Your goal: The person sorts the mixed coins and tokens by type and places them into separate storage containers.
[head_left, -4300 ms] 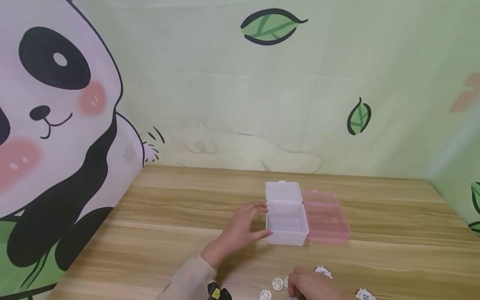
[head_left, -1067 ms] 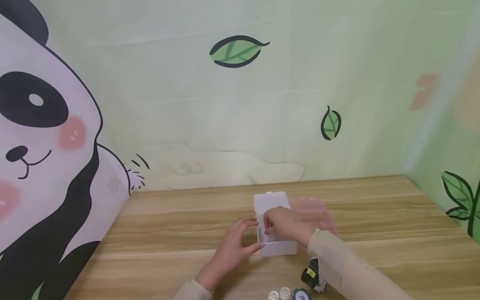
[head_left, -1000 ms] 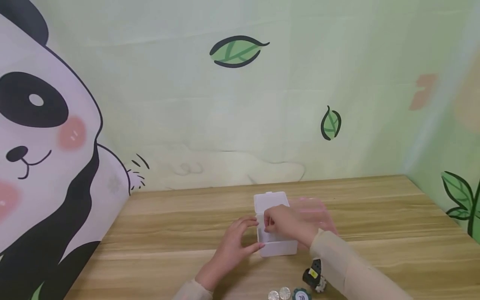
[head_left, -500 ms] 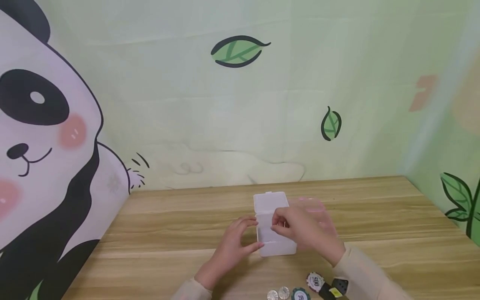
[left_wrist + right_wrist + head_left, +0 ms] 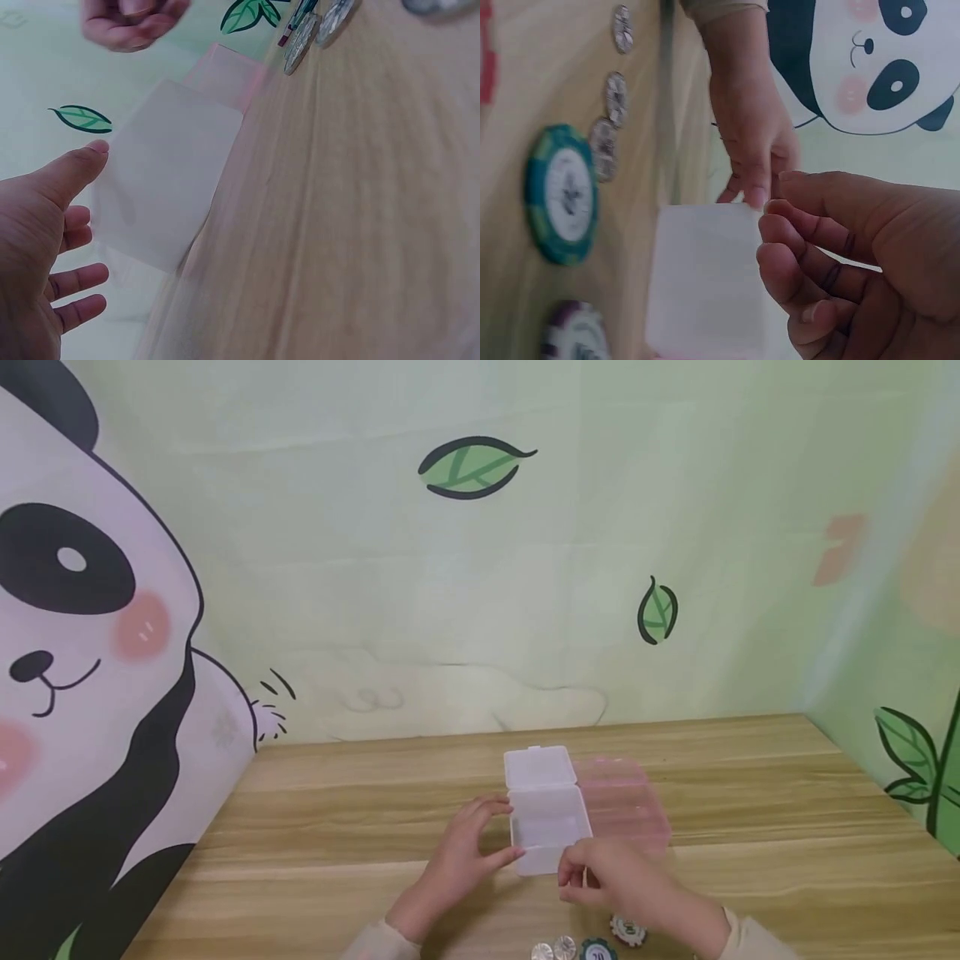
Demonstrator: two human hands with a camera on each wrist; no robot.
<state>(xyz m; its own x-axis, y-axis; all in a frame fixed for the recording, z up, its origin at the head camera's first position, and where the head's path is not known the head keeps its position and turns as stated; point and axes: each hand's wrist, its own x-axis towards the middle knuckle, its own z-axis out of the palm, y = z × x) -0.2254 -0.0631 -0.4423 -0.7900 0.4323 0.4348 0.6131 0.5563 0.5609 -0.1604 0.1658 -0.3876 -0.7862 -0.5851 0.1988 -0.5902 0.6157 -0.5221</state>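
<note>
A white plastic box (image 5: 551, 818) stands on the table with its lid (image 5: 540, 768) folded back. My left hand (image 5: 459, 852) touches the box's left side, thumb at the front corner and fingers farther back, all fairly straight. In front of the box's right corner hovers my right hand (image 5: 618, 877), fingers loosely curled. The right wrist view shows a gap between its thumb (image 5: 832, 195) and index finger, with nothing held. Below it lie a green-and-white poker chip (image 5: 598, 950), a white poker chip with dark edge marks (image 5: 628, 930) and silver coins (image 5: 565, 947).
A pink translucent box (image 5: 626, 814), also with its lid back, stands against the white box's right side. The wooden table (image 5: 360, 802) ends at a printed cloth backdrop (image 5: 337, 568). A red edge (image 5: 486, 60) shows in the right wrist view.
My right hand has come out of the white box and moved toward the front, over the chips. The left hand stays at the box's left side.
</note>
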